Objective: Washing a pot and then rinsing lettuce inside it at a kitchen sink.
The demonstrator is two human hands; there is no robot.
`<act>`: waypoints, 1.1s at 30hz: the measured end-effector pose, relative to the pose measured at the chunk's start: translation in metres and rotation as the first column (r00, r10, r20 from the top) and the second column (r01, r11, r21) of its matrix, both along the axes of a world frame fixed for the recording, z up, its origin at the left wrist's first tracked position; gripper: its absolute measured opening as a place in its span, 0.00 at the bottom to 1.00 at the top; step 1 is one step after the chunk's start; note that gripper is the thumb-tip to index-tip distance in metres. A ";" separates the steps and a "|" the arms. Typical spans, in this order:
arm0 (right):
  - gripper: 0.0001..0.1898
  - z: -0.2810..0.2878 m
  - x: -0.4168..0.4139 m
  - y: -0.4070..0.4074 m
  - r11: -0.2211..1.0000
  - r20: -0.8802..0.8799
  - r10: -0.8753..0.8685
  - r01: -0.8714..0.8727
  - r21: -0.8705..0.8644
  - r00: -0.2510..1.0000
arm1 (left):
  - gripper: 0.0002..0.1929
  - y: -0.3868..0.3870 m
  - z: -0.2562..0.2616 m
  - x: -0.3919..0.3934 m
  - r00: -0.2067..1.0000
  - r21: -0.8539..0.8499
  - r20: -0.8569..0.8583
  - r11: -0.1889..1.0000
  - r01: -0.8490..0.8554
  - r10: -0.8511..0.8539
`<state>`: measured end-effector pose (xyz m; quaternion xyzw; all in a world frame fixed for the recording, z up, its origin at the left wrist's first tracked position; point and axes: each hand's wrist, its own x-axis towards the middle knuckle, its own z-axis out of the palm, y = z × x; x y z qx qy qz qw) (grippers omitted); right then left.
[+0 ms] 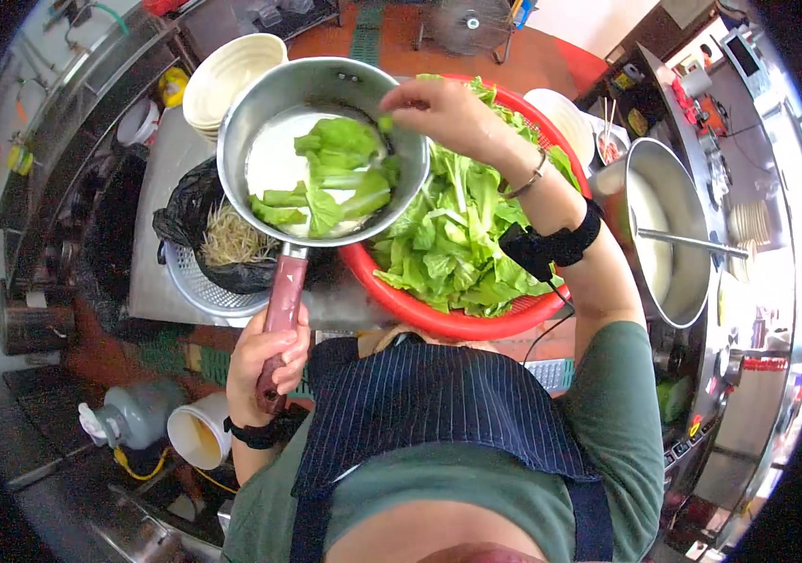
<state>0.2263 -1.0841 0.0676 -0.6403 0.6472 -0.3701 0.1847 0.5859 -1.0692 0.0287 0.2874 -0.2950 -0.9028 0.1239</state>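
Observation:
My left hand grips the dark red handle of a metal saucepan. Cut leafy greens lie in the pan over a pale, shiny bottom. Above the pan's right rim, my right hand has its fingers bent down. A small green piece shows just below those fingertips; whether they hold it is unclear. Under my right forearm sits a red plastic colander, heaped with more leafy greens.
Bean sprouts lie in a black plastic bag inside a light blue basket at left. Stacked cream bowls stand behind it. At right is a large metal pot with a ladle handle across its rim. A grey gas cylinder and white bucket stand lower left.

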 end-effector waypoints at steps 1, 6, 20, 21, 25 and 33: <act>0.13 -0.004 0.002 -0.001 1.000 -0.001 0.008 -0.008 0.004 1.000 | 0.14 0.001 0.001 -0.001 1.000 -0.019 0.016 1.000 -0.010 0.011; 0.11 -0.027 0.025 -0.017 0.967 -0.313 0.150 -0.074 0.243 0.938 | 0.15 0.000 -0.004 0.001 0.999 -0.033 0.012 0.999 0.031 -0.030; 0.08 -0.020 0.058 -0.023 0.963 -0.709 0.196 0.004 0.270 0.678 | 0.16 0.001 0.004 -0.006 0.994 -0.074 0.089 0.995 0.071 -0.064; 0.06 -0.018 0.050 -0.018 0.994 -0.746 0.089 -0.016 0.105 0.660 | 0.16 0.001 0.002 -0.008 0.996 -0.070 0.076 0.996 0.054 -0.049; 0.05 0.030 0.036 0.013 0.973 -0.830 -0.130 -0.092 -0.212 0.543 | 0.15 0.001 -0.002 -0.005 0.995 -0.058 0.104 0.998 0.000 0.006; 0.10 0.029 -0.035 0.108 0.942 -0.705 -0.166 0.322 0.093 0.689 | 0.15 -0.005 -0.027 0.006 0.999 0.009 -0.035 1.000 0.007 -0.007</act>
